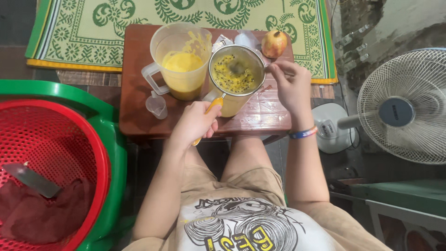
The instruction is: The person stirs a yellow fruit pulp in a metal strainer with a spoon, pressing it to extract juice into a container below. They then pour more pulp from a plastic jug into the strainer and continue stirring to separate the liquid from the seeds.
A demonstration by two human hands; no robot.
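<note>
My left hand (pixel 195 123) grips the yellow handle of a metal strainer (pixel 234 69) that rests over a cup on the small wooden table (pixel 139 116). The strainer holds yellow pulp with dark seeds. My right hand (pixel 290 83) holds a spoon (pixel 241 69) whose bowl is down in the pulp. A clear plastic pitcher (pixel 179 60) with yellow juice stands just left of the strainer.
A small clear cup (pixel 156 106) sits near the pitcher's handle. A round reddish-yellow fruit (pixel 274 43) lies at the table's back right. A red basket (pixel 46 167) inside a green tub holds dark peels and a knife (pixel 32 180). A white fan (pixel 399 109) stands at right.
</note>
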